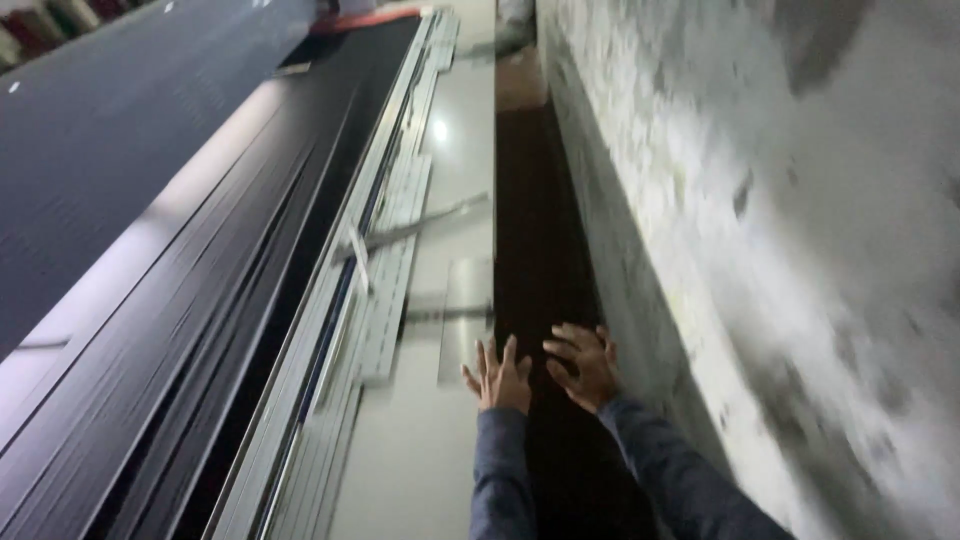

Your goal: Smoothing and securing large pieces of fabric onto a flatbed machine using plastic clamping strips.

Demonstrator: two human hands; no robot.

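Observation:
My left hand [498,376] reaches forward with fingers spread and nothing in it, at the edge where the pale glossy floor [462,160] meets a dark brown strip [535,240]. My right hand [585,364] is beside it, fingers spread and slightly curled, over the dark strip and close to the rough grey wall [760,230]. Both arms wear blue-grey sleeves. Neither hand holds anything. The picture is blurred by motion.
Long dark panels [150,260] lie stacked along the left. Next to them run pale metal rails and flat slats [385,260] on the floor. A small pale plate [465,315] lies just ahead of my left hand. Red items sit at the far end.

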